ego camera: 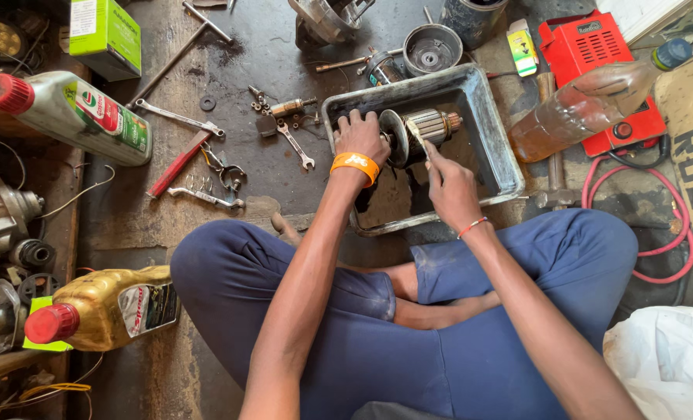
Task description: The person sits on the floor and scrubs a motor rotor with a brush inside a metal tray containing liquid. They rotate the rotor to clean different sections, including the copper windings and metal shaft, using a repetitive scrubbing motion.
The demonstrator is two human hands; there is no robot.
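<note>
I sit cross-legged on the floor over a grey metal tray (492, 132). My left hand (359, 136), with an orange wristband, grips the disc end of a motor armature (428, 126) held inside the tray. My right hand (449, 185) holds a thin pale tool (416, 134), a small brush or blade, whose tip rests on the armature's windings. Dark liquid lies in the tray's bottom.
Spanners (177, 117), a red-handled tool (178, 164) and small parts lie left of the tray. Oil bottles (74, 117) (105, 311) stand at left, a plastic bottle of amber liquid (587, 105) over a red box (595, 54) at right, a red hose (673, 249), a white bag (665, 365).
</note>
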